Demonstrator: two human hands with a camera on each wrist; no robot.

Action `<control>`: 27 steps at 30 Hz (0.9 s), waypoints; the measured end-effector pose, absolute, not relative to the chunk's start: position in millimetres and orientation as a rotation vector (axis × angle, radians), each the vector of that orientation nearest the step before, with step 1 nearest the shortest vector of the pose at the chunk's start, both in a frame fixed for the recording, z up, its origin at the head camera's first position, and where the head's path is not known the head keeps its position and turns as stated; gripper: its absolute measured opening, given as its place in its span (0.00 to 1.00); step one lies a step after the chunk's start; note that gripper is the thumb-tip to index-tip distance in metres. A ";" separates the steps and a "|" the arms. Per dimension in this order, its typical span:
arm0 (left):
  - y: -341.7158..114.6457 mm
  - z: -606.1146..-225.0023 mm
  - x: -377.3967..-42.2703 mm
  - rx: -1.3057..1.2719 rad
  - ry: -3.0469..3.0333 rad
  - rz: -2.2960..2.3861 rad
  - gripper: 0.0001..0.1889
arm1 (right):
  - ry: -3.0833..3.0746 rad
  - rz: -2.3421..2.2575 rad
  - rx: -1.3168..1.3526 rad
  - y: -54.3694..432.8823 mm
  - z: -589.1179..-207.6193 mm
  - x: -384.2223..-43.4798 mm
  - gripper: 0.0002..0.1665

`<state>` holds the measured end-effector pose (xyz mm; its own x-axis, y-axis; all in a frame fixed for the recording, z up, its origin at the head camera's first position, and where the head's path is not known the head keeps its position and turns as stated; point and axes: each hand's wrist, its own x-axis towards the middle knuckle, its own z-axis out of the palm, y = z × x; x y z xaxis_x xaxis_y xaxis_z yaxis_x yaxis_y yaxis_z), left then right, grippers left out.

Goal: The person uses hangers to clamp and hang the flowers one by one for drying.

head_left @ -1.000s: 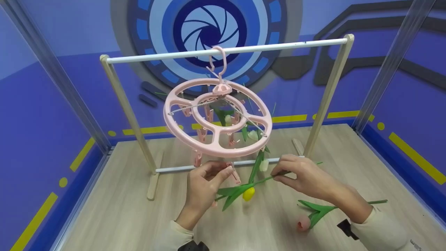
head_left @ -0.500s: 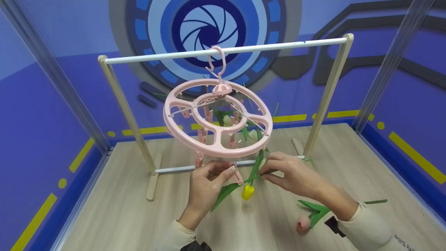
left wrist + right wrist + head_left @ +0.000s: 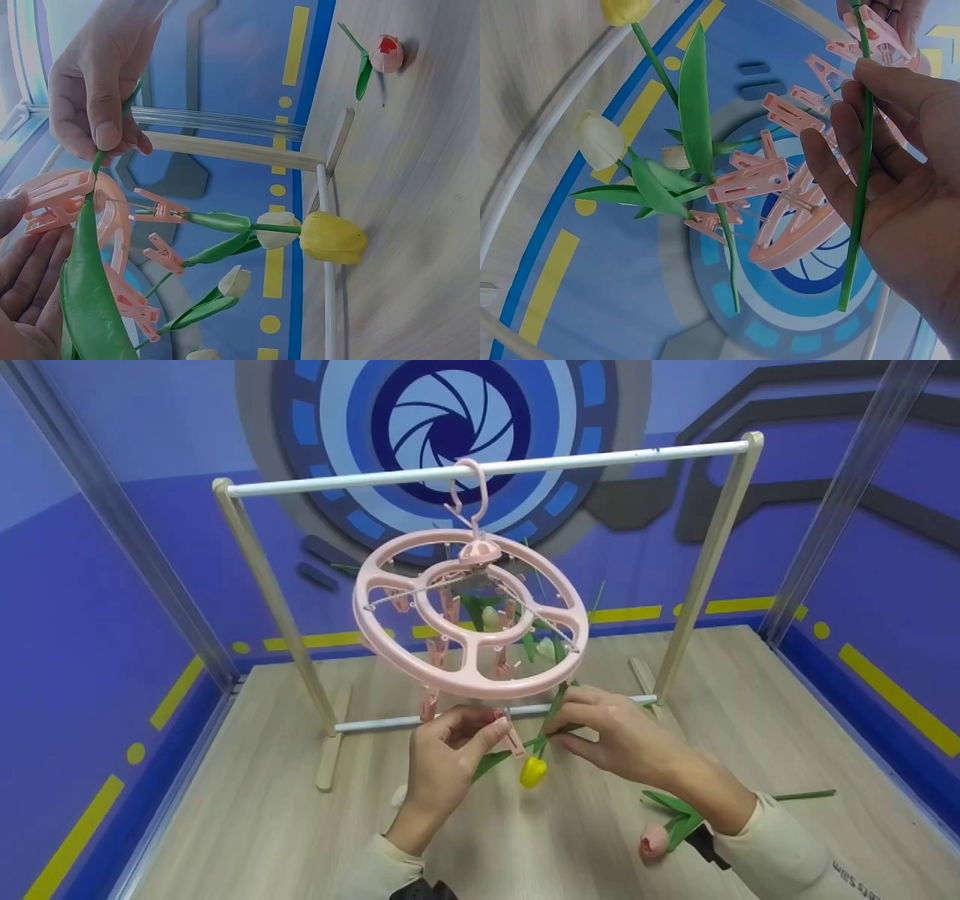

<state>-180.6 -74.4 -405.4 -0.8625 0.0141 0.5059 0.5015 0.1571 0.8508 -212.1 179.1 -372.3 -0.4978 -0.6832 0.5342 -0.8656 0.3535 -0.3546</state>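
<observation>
In the head view my left hand [image 3: 442, 757] pinches a pink clothespin [image 3: 514, 739] under the front of the round pink hanger [image 3: 469, 686]. My right hand [image 3: 622, 735] pinches a green flower stem [image 3: 862, 187] between thumb and fingers, just right of that clothespin. The stem lies at the clothespin's tip in the left wrist view; whether it is clamped I cannot tell. Its long leaf [image 3: 90, 285] passes by my left fingers. A white bloom [image 3: 399, 795] shows beside my left wrist. A yellow tulip [image 3: 534, 772] hangs head down from another clothespin [image 3: 750, 180].
The hanger hooks over the white top bar [image 3: 360, 480] of a wooden-legged stand. Several white tulips [image 3: 600, 139] hang head down from other clothespins. A pink tulip [image 3: 655, 838] lies on the table [image 3: 255, 825] at the right, near my right sleeve.
My right hand has moved left with the stem, closer to the clothespin. A white bloom has come into sight beside my left wrist. My left hand has barely moved.
</observation>
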 end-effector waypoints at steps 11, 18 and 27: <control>-74.6 -406.4 -180.2 -0.477 -2.067 -1.757 0.08 | -2.325 0.879 1.371 178.9 -373.7 -212.0 0.15; -75.7 -404.0 -179.7 -0.438 -2.115 -1.771 0.10 | -2.331 0.882 1.370 178.9 -374.0 -212.3 0.15; -81.7 -397.8 -178.2 -0.411 -2.157 -1.744 0.14 | -2.280 0.886 1.407 178.2 -374.4 -211.8 0.17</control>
